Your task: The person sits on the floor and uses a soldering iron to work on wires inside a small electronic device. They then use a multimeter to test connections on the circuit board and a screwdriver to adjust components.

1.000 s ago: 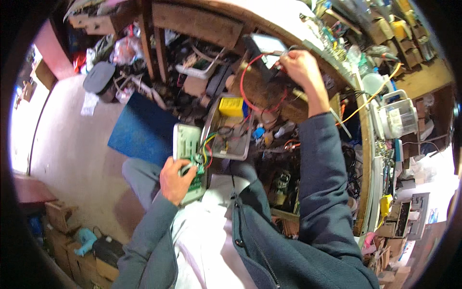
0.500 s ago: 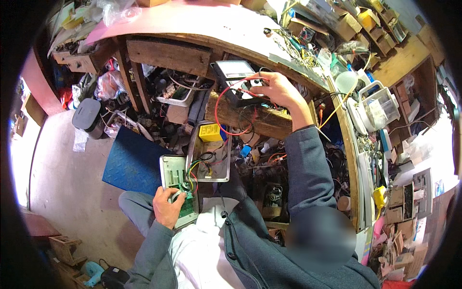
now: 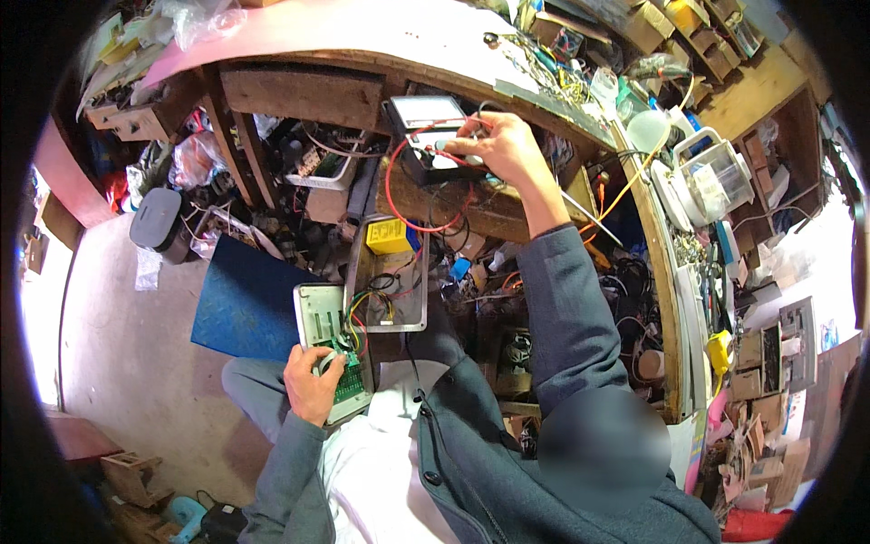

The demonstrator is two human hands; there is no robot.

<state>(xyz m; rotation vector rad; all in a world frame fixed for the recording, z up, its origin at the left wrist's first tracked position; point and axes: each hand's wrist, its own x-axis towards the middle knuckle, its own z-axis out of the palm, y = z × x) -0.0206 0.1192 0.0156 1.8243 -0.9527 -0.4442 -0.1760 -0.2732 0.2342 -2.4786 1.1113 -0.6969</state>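
Observation:
My left hand (image 3: 311,385) is closed, thumb and fingers pinched at the edge of a pale cover (image 3: 313,304) on my lap. A green circuit board (image 3: 352,387) is fixed inside that cover; what lies under my fingertips is partly hidden. Coloured wires (image 3: 360,308) run from the board into an open metal case (image 3: 422,308), which holds a yellow block (image 3: 388,237). My right hand (image 3: 507,150) reaches forward, fingers bent together over the front of a black analog multimeter (image 3: 426,111). A red test lead (image 3: 390,186) loops beside the fingers; their exact grip is hidden.
The multimeter rests on a wooden beam (image 3: 489,213) below the pink-topped bench (image 3: 299,41). A blue mat (image 3: 243,304) lies left of the case. Cluttered parts and cables fill the space under the bench. A clear plastic jug (image 3: 711,186) stands on the right.
My right hand has shifted slightly left across the multimeter's front. My left hand keeps its hold on the cover. The whole view has shifted a little.

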